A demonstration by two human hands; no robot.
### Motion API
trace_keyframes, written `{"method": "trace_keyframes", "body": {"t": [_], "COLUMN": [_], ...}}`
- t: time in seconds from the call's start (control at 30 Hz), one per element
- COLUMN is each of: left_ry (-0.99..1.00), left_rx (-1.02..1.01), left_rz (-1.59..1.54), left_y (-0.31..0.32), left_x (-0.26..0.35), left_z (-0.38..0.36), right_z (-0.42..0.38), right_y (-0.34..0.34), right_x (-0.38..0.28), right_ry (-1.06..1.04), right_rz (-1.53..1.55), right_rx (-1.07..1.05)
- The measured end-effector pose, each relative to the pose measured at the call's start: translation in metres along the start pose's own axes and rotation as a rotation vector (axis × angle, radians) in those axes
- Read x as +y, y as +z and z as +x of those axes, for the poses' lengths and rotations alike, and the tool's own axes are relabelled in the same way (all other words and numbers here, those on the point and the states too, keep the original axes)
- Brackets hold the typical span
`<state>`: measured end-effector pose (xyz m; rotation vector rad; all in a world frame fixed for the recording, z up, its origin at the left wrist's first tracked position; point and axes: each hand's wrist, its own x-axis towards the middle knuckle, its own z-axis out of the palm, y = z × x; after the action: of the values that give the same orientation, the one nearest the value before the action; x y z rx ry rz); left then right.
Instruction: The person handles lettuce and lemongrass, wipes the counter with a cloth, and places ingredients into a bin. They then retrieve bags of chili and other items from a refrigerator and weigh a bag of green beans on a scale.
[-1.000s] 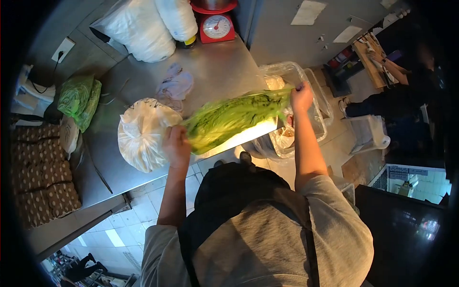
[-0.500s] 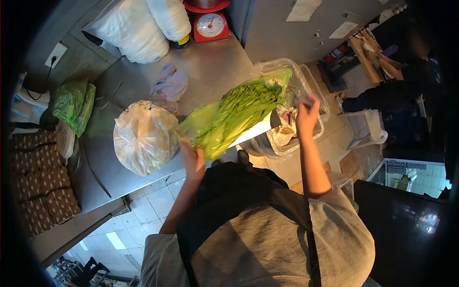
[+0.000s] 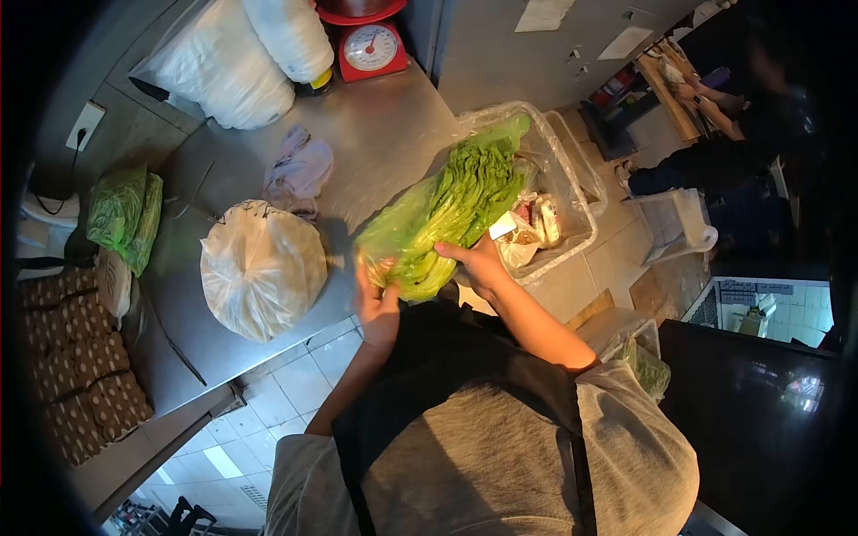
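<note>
A clear bag of leafy greens (image 3: 460,201) lies slantwise in front of me, over the counter's right edge and the near side of the plastic-lined bin. My left hand (image 3: 377,299) grips the bag's lower left end. My right hand (image 3: 478,265) is closed on the bag's lower right side, with the thumb on top of the leaves. Left of the greens, a round white plastic bag (image 3: 262,268) with a gathered top sits on the metal counter (image 3: 375,134). Behind it lies a crumpled lilac cloth (image 3: 301,167).
The lined bin (image 3: 585,228) holds small wrapped items (image 3: 534,228). A red scale (image 3: 373,51) and large white bags (image 3: 223,67) stand at the back. Green bags (image 3: 125,214) and egg trays (image 3: 76,357) are left. A person (image 3: 706,161) is at the upper right.
My right hand has moved left and down from beside the bin onto the bag of greens. The bag now sits more upright, and the view has shifted slightly.
</note>
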<state>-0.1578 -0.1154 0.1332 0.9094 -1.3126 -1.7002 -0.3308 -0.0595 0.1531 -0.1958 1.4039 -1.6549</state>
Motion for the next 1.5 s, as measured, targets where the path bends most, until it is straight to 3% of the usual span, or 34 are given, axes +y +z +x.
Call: {"method": "trace_keyframes", "body": {"t": [0.13,0.23,0.33,0.43,0.53,0.63,0.83,0.93,1.13,1.23,1.43,1.5], "left_ry": [-0.277,-0.499,-0.25,0.432,0.435,0.542,0.237,0.352,0.438,0.486,0.59,0.502], "left_rx": [0.094,0.098,0.064,0.083,-0.348,-0.257,-0.352,-0.288,-0.43,-0.309,-0.072,-0.006], "left_rz": [-0.482,-0.426,0.426,0.877,0.843,1.031,1.019,1.18,1.351,1.315,0.956,0.963], "left_y": [-0.014,-0.03,-0.033,-0.013,0.016,0.029,0.021,0.034,0.042,0.032,0.019,0.009], "left_x": [-0.008,-0.026,-0.02,0.033,0.051,0.039,0.039,0.049,0.053,0.03,0.024,0.014], "left_z": [0.016,0.027,0.027,0.02,0.028,0.039,0.06,0.064,0.075,0.076,0.071,0.069], "right_z": [0.005,0.009,0.006,0.002,0.002,-0.004,-0.001,-0.002,0.0,0.001,-0.008,-0.009], "right_y": [-0.011,-0.022,-0.026,-0.023,-0.018,-0.01,-0.007,-0.002,-0.004,-0.002,0.008,0.009], "right_x": [0.011,0.014,0.014,0.012,0.018,0.009,0.014,0.011,0.017,0.024,0.012,0.011], "right_ry": [0.02,0.027,0.057,0.006,-0.065,-0.053,-0.087,-0.092,-0.177,-0.16,-0.131,-0.134], "right_rz": [0.067,0.083,0.103,0.052,0.008,0.026,-0.035,-0.07,-0.159,-0.163,-0.156,-0.148], "right_rx": [-0.037,-0.123,-0.149,-0.111,-0.042,-0.038,-0.025,-0.011,-0.048,-0.008,0.037,0.031]}}
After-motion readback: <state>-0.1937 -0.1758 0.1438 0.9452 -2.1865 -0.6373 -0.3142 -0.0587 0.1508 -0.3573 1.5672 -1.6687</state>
